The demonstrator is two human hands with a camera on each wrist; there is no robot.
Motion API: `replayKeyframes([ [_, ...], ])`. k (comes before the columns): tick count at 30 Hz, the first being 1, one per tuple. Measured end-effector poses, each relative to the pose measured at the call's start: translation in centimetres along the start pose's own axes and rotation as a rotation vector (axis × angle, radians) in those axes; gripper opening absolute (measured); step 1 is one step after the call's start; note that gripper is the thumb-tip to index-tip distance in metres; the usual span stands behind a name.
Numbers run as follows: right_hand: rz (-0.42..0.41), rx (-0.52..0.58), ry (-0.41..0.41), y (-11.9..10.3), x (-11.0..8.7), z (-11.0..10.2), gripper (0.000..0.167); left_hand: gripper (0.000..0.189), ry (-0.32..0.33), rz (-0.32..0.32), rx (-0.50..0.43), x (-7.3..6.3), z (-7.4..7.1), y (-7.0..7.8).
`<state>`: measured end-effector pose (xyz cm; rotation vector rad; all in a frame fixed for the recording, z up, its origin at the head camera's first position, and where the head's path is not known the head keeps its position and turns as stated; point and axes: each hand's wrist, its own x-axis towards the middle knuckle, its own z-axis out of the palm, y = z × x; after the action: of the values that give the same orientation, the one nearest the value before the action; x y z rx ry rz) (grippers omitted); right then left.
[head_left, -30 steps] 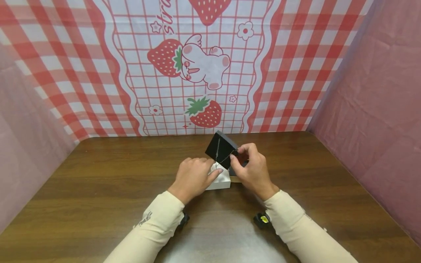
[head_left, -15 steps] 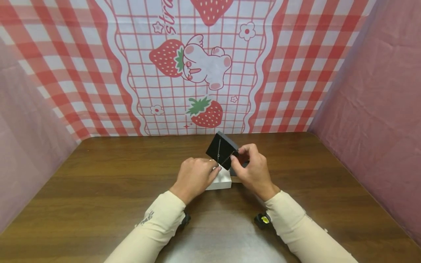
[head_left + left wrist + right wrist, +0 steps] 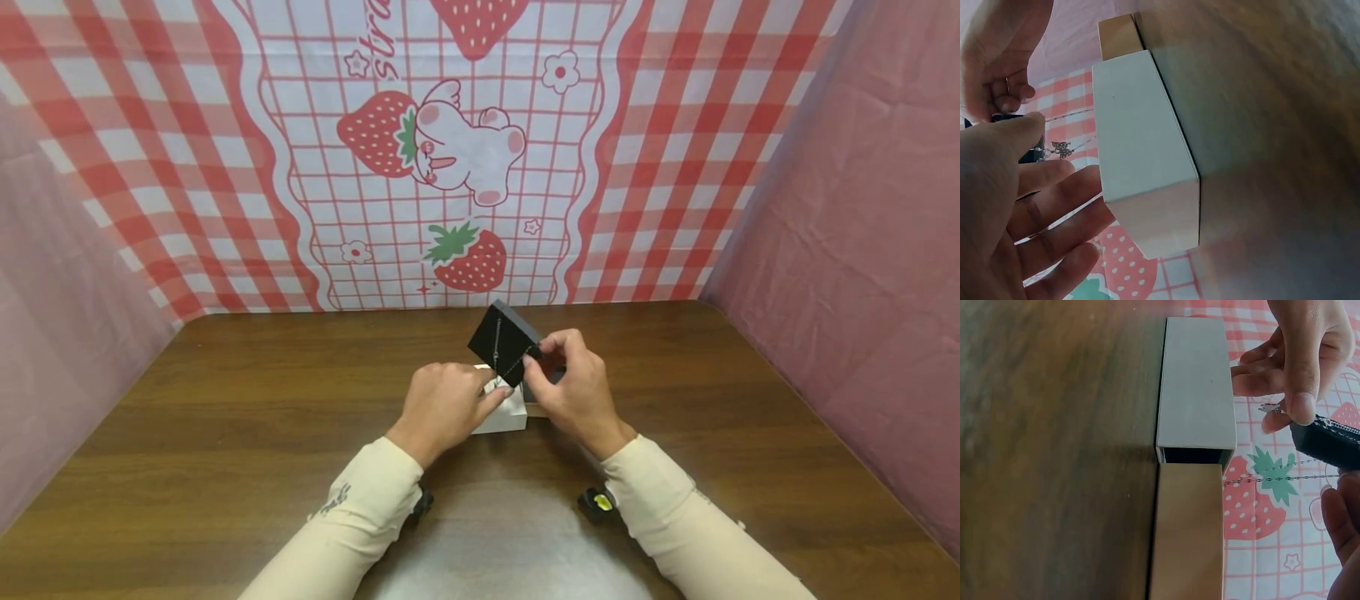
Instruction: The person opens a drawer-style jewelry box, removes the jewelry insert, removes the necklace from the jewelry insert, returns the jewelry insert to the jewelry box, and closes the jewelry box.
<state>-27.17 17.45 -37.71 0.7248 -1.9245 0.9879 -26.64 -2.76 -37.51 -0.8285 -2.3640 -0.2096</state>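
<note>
Above white box (image 3: pixel 498 423), right hand (image 3: pixel 573 387) pinches pad (image 3: pixel 510 346); left hand (image 3: pixel 442 404), fingers apart, beside chain (image 3: pixel 497 355). Best: steady pad, chain untwisted.

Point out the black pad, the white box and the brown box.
Black pad (image 3: pixel 508 342): head view, middle of its dark face.
White box (image 3: pixel 1197 383): right wrist view, middle of its long side.
Brown box (image 3: pixel 1188 531): right wrist view, its visible side.

Glare on tabletop (image 3: pixel 487 546); wrist views dimmer.
</note>
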Motion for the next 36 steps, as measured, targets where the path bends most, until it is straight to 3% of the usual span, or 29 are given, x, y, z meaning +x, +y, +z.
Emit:
replayKeyframes([
  [21,-0.031,0.003,0.011,0.02,0.01,0.01,0.026,0.021,0.109,0.039,-0.039,-0.09,0.2,0.02],
  [31,-0.022,-0.01,0.006,0.27,-0.02,-0.01,0.026,0.019,0.162,0.019,-0.071,0.01,0.26,0.01],
  [36,-0.026,-0.009,-0.004,0.35,0.01,-0.04,0.026,0.017,0.218,0.018,-0.095,0.13,0.02,0.03],
])
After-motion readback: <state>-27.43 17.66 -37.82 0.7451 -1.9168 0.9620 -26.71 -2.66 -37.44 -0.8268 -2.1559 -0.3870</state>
